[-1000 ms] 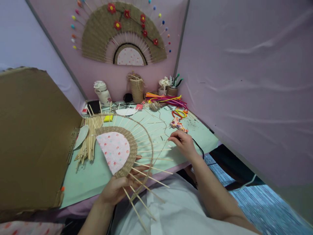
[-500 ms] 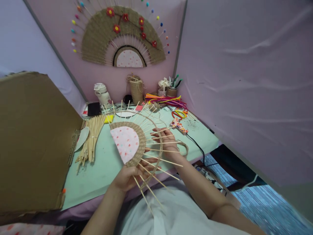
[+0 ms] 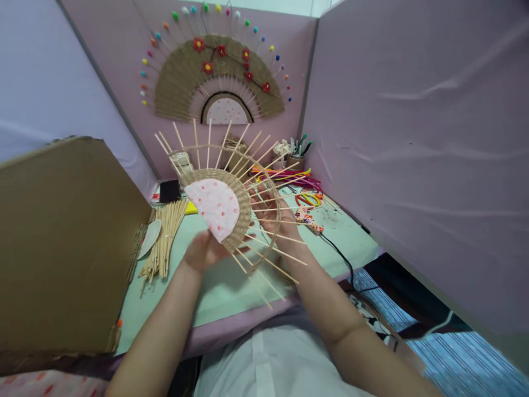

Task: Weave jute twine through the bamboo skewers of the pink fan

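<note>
A half-round woven fan [image 3: 243, 212] is held up over the table, tilted towards me. Its middle is pink dotted cloth edged with woven twine, and thin sticks radiate out through a twine ring. My left hand [image 3: 202, 251] grips it at the lower corner of the cloth, its fingers reaching behind the weave. My right hand [image 3: 270, 212] is behind the sticks on the right, with bent fingers against the sticks near the ring; sticks partly cover it.
A bundle of sticks [image 3: 165, 237] lies at left beside a cardboard sheet [image 3: 61, 253]. A flower-patterned glue gun [image 3: 309, 219] with a black cord lies right. Coloured pipe cleaners [image 3: 285, 177] and a pen cup [image 3: 296, 161] stand behind. A larger decorated fan [image 3: 182, 82] hangs on the wall.
Both hands have raised the fan up and away from my lap, so its upper sticks now stand in front of the items at the table's back. The view has tipped up slightly.
</note>
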A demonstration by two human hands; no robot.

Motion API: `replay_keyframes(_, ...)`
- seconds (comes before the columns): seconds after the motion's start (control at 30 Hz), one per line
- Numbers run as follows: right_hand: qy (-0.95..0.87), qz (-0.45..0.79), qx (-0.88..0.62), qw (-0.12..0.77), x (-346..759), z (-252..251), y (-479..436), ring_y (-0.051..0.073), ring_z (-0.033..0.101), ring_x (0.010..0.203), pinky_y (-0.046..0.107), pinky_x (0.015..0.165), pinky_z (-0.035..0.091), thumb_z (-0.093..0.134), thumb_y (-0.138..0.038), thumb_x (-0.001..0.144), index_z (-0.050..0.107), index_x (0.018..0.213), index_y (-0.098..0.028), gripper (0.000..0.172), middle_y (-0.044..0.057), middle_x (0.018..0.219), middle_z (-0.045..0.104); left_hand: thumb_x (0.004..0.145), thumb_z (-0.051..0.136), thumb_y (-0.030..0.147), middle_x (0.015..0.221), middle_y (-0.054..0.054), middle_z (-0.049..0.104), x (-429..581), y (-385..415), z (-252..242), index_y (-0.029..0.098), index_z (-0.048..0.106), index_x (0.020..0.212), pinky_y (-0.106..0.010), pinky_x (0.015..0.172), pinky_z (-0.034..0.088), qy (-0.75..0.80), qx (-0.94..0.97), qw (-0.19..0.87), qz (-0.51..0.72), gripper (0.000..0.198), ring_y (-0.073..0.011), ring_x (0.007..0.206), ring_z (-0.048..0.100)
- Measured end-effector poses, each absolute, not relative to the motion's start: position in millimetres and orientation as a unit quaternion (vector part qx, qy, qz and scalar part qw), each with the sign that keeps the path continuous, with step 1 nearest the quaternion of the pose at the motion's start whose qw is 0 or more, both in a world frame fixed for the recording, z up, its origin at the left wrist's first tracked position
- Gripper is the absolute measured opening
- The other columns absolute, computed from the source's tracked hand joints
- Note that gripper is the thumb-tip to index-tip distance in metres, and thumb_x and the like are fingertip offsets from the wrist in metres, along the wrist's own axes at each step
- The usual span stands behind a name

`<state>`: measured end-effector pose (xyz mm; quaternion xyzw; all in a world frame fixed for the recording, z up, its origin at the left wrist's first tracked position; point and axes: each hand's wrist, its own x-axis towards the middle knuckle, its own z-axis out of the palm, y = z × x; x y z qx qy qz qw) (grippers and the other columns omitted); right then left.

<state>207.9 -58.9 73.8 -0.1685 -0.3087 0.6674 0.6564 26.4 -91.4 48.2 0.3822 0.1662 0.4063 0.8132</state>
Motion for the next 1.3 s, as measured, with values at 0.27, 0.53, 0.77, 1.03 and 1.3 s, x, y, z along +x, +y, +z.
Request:
replay_keyframes(0.27,-0.352,0.62,-0.257,0.652,207.9,33.3,-60.6,0.015,0.062,0.066,0.024,0.05,0.048,0.065,-0.041,0.073,0.047,0.077,-0.022,0.027,0.0,0.079,0.065,0.076,0.057,0.011,0.09,-0.011,0.073,34.9,-86.5,38.0,0.009,0.058,0.116,-0.039,0.098,0.046,0.36,0.2,0.693,0.593,0.041,-0.0253,0.099,0.065)
replay_keyframes(0.53,-0.542,0.377,-0.374,0.652,249.1,28.4,-48.5,0.01,0.037,0.05,0.025,0.048,0.031,0.063,-0.036,0.077,0.051,0.071,-0.021,0.02,-0.004,0.057,0.043,0.076,0.052,0.007,0.079,-0.01,0.074,29.9,-93.6,46.3,0.007,0.057,0.118,-0.037,0.083,0.055,0.403,0.193,0.7,0.558,0.043,-0.0243,0.077,0.071)
replay_keyframes(0.77,-0.653,0.243,-0.348,0.627,253.3,78.7,-21.8,0.011,0.039,0.054,0.026,0.051,0.031,0.065,-0.033,0.076,0.055,0.068,-0.019,0.02,-0.002,0.061,0.049,0.077,0.048,0.007,0.079,-0.011,0.074,6.5,-68.1,71.5,0.005,0.056,0.119,-0.034,0.08,0.056,0.4,0.237,0.684,0.562,0.043,-0.0228,0.075,0.071)
replay_keyframes(1.03,-0.728,0.176,-0.22,0.625,198.8,166.6,44.1,0.011,0.051,0.066,0.026,0.06,0.045,0.057,-0.043,0.082,0.055,0.077,-0.018,0.026,-0.001,0.07,0.053,0.077,0.05,0.011,0.09,-0.01,0.073,-17.3,-33.7,120.9,0.009,0.063,0.107,-0.035,0.092,0.051,0.311,0.31,0.601,0.668,0.033,-0.0243,0.1,0.065)
replay_keyframes(1.3,-0.764,0.118,-0.161,0.614,181.6,224.0,70.4,0.011,0.054,0.074,0.029,0.069,0.048,0.057,-0.048,0.082,0.056,0.079,-0.016,0.032,-0.001,0.074,0.053,0.081,0.047,0.016,0.09,-0.01,0.073,-26.2,-25.6,159.5,0.009,0.063,0.105,-0.034,0.087,0.054,0.271,0.33,0.572,0.7,0.029,-0.0223,0.095,0.067)
